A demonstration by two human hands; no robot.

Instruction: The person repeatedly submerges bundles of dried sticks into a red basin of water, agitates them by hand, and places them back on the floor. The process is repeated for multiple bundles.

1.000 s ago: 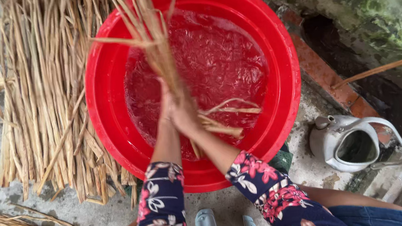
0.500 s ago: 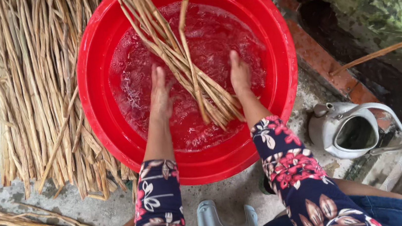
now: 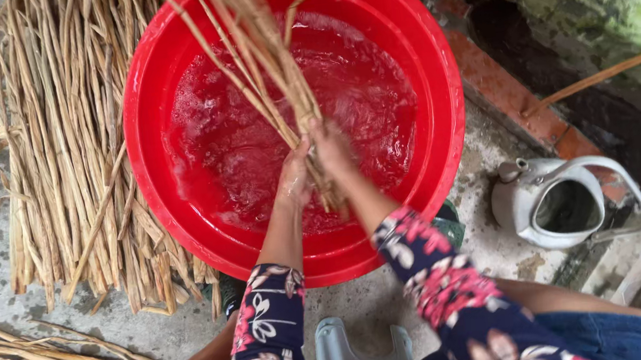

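Where the stalk bundle [image 3: 258,43] runs past the top edge, its far ends are cut off; near ends hidden behind both hands & blurred by foam. Left hand [image 3: 294,179] & right hand [image 3: 331,149] both have a closed grip round the bundle, over the red basin [image 3: 434,57] centre. Stalks pale tan, thin, wet, fanning upward. More dry stalks [image 3: 63,151] lie left on the floor.

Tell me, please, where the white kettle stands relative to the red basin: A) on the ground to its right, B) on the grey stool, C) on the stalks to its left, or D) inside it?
A: the white kettle sits on the concrete right of the red basin, clear of its rim.
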